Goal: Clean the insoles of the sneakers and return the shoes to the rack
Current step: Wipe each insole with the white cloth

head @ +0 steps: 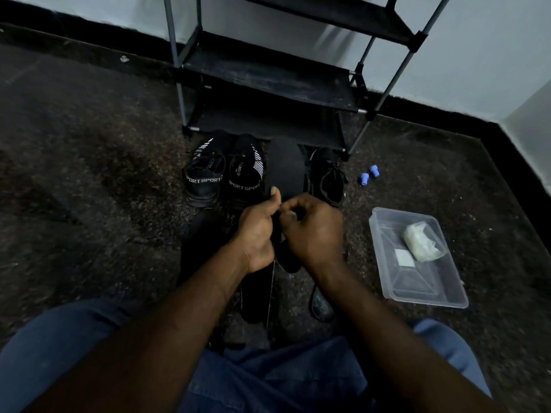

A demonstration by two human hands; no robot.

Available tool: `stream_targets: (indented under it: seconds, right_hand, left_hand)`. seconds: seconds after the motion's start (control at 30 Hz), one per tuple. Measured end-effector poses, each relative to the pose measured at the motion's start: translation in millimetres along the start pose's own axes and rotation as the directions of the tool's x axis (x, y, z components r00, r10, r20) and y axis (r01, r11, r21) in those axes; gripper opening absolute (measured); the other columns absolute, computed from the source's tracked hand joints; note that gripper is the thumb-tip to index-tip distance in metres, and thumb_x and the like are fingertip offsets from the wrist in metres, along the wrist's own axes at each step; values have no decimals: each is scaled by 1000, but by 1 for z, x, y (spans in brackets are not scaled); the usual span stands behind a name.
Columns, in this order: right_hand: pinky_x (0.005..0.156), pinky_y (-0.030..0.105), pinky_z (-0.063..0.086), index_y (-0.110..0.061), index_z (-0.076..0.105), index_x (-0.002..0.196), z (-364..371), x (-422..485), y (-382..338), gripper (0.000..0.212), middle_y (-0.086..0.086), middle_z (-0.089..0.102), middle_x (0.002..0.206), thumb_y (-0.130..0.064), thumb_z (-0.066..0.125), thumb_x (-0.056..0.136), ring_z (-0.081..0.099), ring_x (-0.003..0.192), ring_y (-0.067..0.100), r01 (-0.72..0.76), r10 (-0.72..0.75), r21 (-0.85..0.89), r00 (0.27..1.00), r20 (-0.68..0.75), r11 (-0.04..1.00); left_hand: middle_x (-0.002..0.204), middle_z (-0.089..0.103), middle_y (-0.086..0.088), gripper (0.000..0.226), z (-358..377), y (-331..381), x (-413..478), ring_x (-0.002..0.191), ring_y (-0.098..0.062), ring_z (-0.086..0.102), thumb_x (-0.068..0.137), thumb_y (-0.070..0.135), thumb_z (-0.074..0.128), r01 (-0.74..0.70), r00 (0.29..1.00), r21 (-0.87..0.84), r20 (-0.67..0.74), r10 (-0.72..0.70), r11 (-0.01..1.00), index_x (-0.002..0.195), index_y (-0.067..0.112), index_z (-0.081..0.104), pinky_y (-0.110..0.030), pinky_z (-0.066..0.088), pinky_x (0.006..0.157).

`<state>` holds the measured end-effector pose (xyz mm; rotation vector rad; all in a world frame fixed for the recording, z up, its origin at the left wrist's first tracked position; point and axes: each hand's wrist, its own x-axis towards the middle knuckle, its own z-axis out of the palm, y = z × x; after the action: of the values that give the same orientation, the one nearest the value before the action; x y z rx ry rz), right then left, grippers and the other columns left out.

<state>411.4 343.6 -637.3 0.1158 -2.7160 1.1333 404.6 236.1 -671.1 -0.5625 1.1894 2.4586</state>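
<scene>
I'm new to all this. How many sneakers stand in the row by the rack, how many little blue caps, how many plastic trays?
Black sneakers in front of the rack: 3
Small blue caps: 2
Clear plastic tray: 1
Total: 6

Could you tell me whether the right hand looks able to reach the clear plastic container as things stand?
Probably yes, once freed. The clear plastic container lies on the floor beside the right hand, with nothing between them. For now it and the left hand grip the black insole.
</scene>
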Motion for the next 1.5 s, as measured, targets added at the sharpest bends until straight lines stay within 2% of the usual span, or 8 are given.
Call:
stream_targets:
  seconds: [0.27, 0.4, 0.53, 0.67, 0.93, 1.07, 1.27, 1.5]
  right_hand:
    - [68, 38, 57, -29, 75, 85, -5, 13, 9, 13, -7, 74, 76, -41, 70, 87, 69, 72, 15, -78, 68, -72, 989, -129, 994]
    - [65, 36, 57, -27, 76, 86, -10, 12, 6, 7, -7, 75, 76, -32, 72, 87, 68, 68, 13, -78, 72, -52, 991, -116, 996]
    - [66, 38, 56, -29, 75, 87, 7, -6, 0, 14, -8, 74, 80, -36, 64, 83, 68, 72, 14, -2, 2, -4, 999, -36, 1000]
    - [68, 39, 57, -29, 75, 88, 5, -1, 7, 17, -7, 75, 81, -43, 66, 85, 70, 76, 16, -12, 7, -50, 995, -97, 999]
    - [67, 33, 56, -28, 76, 87, -1, -3, 3, 8, -8, 75, 80, -25, 69, 84, 68, 71, 10, -83, 84, 14, 994, -66, 996]
    - [67, 38, 56, -29, 73, 85, 11, -10, 2, 6, -9, 74, 78, -33, 69, 83, 68, 72, 11, -37, 40, 47, 998, -58, 998]
    - [67, 38, 57, -26, 73, 84, -3, 15, 17, 7, -7, 73, 75, -32, 70, 87, 68, 69, 14, -158, 156, 3, 979, -133, 988]
    - [67, 38, 54, -25, 72, 85, 19, -8, 3, 6, -7, 72, 82, -26, 67, 83, 66, 73, 13, -16, 19, 34, 997, -72, 999]
  left_hand:
    - [131, 68, -17, 58, 2, -1, -2, 114, -32, 67, 101, 53, 53, -3, 1000, -28, 19, 3, 1000, 134, 7, 65, -39, 58, 86]
    - [131, 68, -17, 57, 3, -2, -1, 115, -31, 67, 100, 53, 54, -5, 999, -28, 43, 6, 1000, 134, 9, 65, -39, 59, 85]
    - [133, 66, -20, 68, -2, -2, 4, 122, -32, 65, 96, 62, 54, 4, 999, -22, 36, -4, 1000, 134, 5, 64, -44, 54, 102]
    - [129, 68, -21, 63, -1, -2, 2, 121, -35, 65, 101, 54, 51, -3, 1000, -39, 18, 4, 999, 134, 3, 63, -43, 56, 97]
    - [127, 70, -17, 60, 3, -2, 3, 114, -30, 69, 100, 55, 52, 0, 999, -56, 38, 2, 998, 132, 6, 66, -39, 59, 88]
    - [132, 67, -20, 68, -2, -2, 5, 122, -33, 65, 98, 58, 52, -3, 1000, -68, 23, 4, 998, 134, 2, 63, -41, 56, 97]
    - [136, 65, -16, 58, 3, -3, 2, 126, -33, 62, 100, 53, 52, -2, 998, -82, 59, 7, 997, 137, 10, 63, -46, 52, 103]
    - [135, 65, -18, 67, -3, 0, 3, 122, -29, 66, 101, 58, 48, -14, 999, -71, 42, 17, 997, 137, 4, 61, -40, 54, 98]
